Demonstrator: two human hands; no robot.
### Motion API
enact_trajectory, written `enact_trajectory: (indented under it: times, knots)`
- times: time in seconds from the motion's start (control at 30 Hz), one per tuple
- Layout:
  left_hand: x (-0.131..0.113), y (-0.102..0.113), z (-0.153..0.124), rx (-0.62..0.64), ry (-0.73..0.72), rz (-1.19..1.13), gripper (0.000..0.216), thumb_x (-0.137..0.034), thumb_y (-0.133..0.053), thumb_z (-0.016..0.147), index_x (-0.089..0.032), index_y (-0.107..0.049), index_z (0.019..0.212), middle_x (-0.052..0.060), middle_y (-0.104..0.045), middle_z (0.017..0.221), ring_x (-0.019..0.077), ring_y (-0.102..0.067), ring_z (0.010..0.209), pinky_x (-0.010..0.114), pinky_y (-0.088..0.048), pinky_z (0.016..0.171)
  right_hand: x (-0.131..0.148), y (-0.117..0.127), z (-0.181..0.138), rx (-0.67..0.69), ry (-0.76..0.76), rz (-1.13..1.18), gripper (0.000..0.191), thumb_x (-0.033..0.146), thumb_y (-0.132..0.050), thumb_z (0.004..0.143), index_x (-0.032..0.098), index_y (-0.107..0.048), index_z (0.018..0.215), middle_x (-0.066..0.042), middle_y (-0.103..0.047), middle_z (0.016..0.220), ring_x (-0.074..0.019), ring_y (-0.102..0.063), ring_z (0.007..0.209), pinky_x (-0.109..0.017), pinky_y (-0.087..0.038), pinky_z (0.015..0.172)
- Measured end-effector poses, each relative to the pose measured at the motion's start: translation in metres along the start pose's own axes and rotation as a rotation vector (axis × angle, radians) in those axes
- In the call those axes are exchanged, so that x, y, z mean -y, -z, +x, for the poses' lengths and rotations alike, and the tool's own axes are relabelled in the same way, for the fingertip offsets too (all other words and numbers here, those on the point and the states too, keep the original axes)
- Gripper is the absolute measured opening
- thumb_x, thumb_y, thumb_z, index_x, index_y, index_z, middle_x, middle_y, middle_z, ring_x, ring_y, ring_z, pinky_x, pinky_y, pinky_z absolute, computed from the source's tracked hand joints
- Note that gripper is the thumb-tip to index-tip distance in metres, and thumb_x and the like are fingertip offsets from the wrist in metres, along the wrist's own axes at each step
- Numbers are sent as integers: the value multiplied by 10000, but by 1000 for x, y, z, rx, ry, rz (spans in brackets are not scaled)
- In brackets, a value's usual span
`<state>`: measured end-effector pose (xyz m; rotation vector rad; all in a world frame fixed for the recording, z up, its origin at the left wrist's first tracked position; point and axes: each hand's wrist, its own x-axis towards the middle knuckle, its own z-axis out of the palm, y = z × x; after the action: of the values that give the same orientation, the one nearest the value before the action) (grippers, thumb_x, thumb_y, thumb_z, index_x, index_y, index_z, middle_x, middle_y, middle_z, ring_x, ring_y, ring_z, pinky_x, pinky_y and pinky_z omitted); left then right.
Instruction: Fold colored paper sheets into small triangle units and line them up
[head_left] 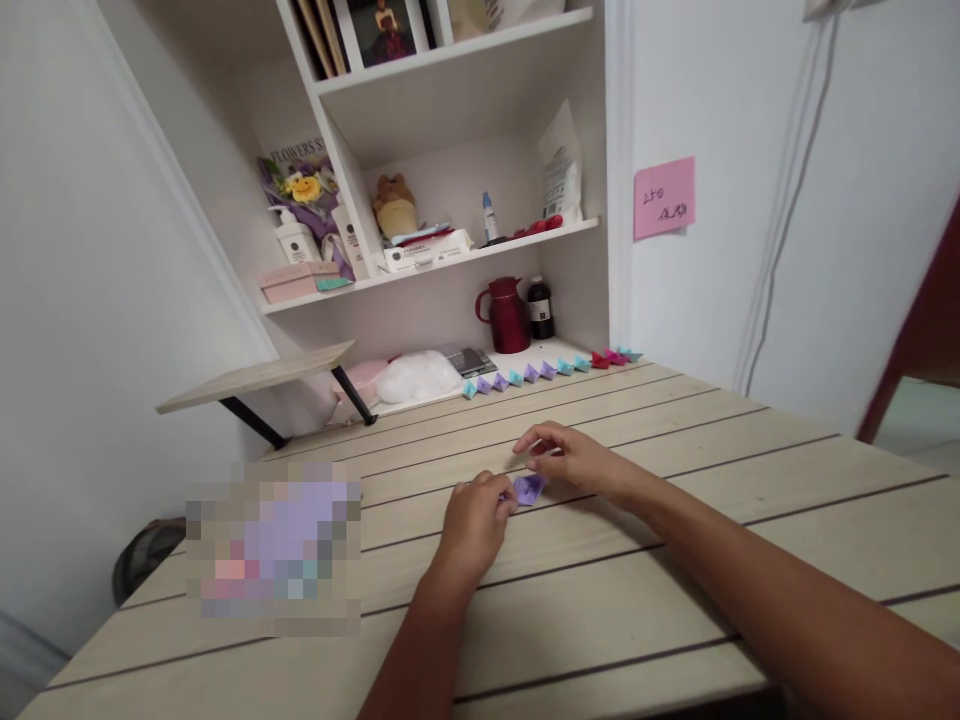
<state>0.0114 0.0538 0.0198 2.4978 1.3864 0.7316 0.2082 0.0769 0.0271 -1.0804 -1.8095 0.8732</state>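
A small purple folded paper boat (529, 489) is at the middle of the wooden table (637, 600). My left hand (480, 515) is closed in a pinch at the boat's left end, thumb and fingertips together. Just above and right of the boat is my right hand (566, 460), its fingers curved and spread apart. Its thumb comes close to the boat's right tip; whether it touches cannot be made out. Along the table's back edge stands a row of several similar paper boats (547, 370) in purple, light blue, red and pink.
A blurred-out patch (292, 540) with purple and pink colours covers the table's left side. Behind it stands a small raised shelf (262, 375) on black legs. At the back are a white fluffy bag (420, 378), a red jug (510, 315) and a dark bottle (540, 308).
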Motion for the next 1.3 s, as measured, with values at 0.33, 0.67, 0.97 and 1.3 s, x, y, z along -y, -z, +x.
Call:
enact_trajectory:
  times: [0.33,0.67,0.97,1.3]
  knots:
    - [4,1,-2,35,-1,24,180,-128,-508,817,-247,-642,817,-11,-624,859,158,-566,786,264,-346,736,-2,-6,-3,107,110,-249,303,92,-622,663,210,-648,940,-46,-545,1028,-207,-537,951,-338,-444,858]
    - [6,0,-1,51,22,59,155,-149,-516,827,-247,-636,831,-18,-633,874,158,-578,837,269,-361,764,-3,-9,-3,147,133,-299,122,120,-639,698,196,-665,790,-31,-579,939,-169,-564,828,-283,-447,748]
    - [4,-2,0,15,47,23,83,-156,-579,805,-231,-600,835,-27,-652,861,148,-577,788,264,-363,732,-8,-12,1,147,99,-489,137,110,-640,712,208,-707,779,-23,-638,953,-163,-601,830,-252,-424,719]
    - [1,-12,4,-39,34,139,47,-201,-587,831,-217,-584,787,-3,-641,848,165,-577,785,269,-362,708,17,-29,-2,118,295,-1043,100,179,-580,825,166,-669,783,-80,-642,890,-215,-567,870,-315,-312,744]
